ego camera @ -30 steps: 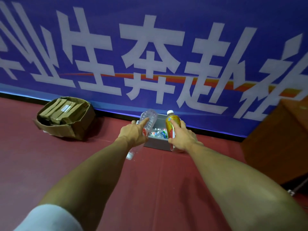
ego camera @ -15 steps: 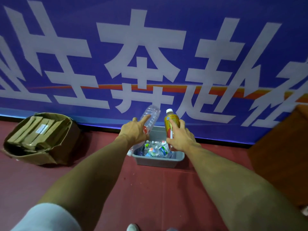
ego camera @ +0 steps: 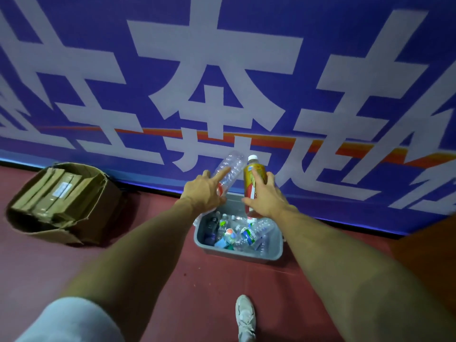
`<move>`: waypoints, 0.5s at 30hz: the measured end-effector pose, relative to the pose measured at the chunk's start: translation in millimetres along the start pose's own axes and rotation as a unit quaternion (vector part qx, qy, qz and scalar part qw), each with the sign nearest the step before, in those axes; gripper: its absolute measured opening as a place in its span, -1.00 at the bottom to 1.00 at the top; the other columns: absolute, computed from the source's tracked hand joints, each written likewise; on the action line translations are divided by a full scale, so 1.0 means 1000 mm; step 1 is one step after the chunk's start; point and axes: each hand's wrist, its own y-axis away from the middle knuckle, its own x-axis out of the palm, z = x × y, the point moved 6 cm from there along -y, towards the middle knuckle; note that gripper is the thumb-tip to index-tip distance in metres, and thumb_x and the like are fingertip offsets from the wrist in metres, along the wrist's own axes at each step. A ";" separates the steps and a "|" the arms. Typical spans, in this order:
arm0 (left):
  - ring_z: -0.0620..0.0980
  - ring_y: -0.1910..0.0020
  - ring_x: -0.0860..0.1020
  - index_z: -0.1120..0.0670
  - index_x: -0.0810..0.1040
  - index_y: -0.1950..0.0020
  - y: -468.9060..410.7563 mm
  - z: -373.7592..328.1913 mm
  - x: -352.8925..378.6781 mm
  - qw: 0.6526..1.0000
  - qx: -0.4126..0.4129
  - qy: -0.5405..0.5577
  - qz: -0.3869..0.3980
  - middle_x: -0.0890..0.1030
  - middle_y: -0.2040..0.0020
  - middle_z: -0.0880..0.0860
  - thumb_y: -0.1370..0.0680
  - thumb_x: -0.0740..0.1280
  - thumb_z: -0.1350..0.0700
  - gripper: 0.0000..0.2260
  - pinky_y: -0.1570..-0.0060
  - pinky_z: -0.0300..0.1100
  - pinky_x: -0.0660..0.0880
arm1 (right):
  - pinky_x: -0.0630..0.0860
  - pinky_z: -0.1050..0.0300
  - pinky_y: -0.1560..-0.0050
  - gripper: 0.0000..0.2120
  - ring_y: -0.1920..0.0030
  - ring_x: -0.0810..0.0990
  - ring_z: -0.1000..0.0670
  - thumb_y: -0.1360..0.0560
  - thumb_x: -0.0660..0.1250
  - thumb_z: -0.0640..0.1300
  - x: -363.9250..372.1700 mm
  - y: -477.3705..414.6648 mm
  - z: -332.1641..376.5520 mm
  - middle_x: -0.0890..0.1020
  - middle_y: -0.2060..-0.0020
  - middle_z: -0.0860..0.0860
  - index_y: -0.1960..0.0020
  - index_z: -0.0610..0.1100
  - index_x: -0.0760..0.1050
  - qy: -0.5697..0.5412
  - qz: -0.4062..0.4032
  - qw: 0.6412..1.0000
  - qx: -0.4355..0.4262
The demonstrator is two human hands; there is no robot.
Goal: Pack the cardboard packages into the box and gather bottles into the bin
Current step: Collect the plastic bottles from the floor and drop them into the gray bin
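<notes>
- Nearest to me a pale shoe (ego camera: 245, 317) stands on the red floor (ego camera: 148, 280), just short of a grey bin (ego camera: 237, 253). Both bare arms stretch out above the bin.
- The bin already holds a loose heap of bottles (ego camera: 243, 234), which seems to lie below the rim.
- The left hand (ego camera: 203, 193) grips a clear bottle (ego camera: 230, 166) held on a slant. The forefinger lies straight along it and the other fingers curl round it.
- The right hand (ego camera: 265, 201) has fingers and thumb clamped on an amber bottle (ego camera: 253, 178) with a white cap. It is held upright, just beside the clear one.
- Both bottles hang over the far end of the bin, so I take this as the bottle-gathering step, right at the drop.
- The next move calls for lowering them over the open middle and letting go well inside the rim, so that neither bounces off the heap.
- The bin's far wall sits close under the blue banner (ego camera: 222, 70), which leaves little room behind. A brown cabinet (ego camera: 431, 255) stands well apart on the right, and open floor lies to the left.
- Far left, a slumped cardboard box (ego camera: 54, 236) holds packages (ego camera: 49, 193) packed side by side. That part looks finished, as far as I can see.
</notes>
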 end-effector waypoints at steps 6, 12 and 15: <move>0.22 -0.54 0.18 -0.25 -0.17 -0.60 -0.055 -0.003 0.001 1.000 -0.012 -0.017 0.015 0.01 -0.62 0.16 -0.55 0.30 -0.29 -0.19 -0.27 0.19 0.43 | 0.28 -0.24 -0.42 -0.12 -0.52 0.14 -0.32 -0.55 0.34 0.18 -0.012 -0.057 -0.028 -0.17 -0.59 -0.14 -0.62 0.14 -0.20 0.007 0.063 0.998 0.027; 0.22 -0.53 0.16 -0.25 -0.08 -0.60 -0.079 0.001 0.023 0.998 -0.039 0.010 0.039 0.03 -0.62 0.15 -0.54 0.35 -0.24 -0.21 -0.30 0.19 0.40 | 0.35 -0.20 -0.37 -0.17 -0.50 0.17 -0.27 -0.56 0.33 0.14 -0.013 -0.086 -0.049 -0.04 -0.58 -0.14 -0.62 0.11 -0.11 0.059 0.083 0.995 0.024; 0.22 -0.52 0.18 -0.23 -0.05 -0.61 -0.080 0.001 0.030 0.998 -0.045 0.006 0.040 0.06 -0.61 0.17 -0.53 0.32 -0.26 -0.23 -0.32 0.20 0.36 | 0.33 -0.19 -0.36 -0.20 -0.50 0.16 -0.26 -0.55 0.33 0.13 -0.010 -0.092 -0.048 -0.01 -0.57 -0.14 -0.62 0.09 -0.06 0.075 0.088 0.993 0.015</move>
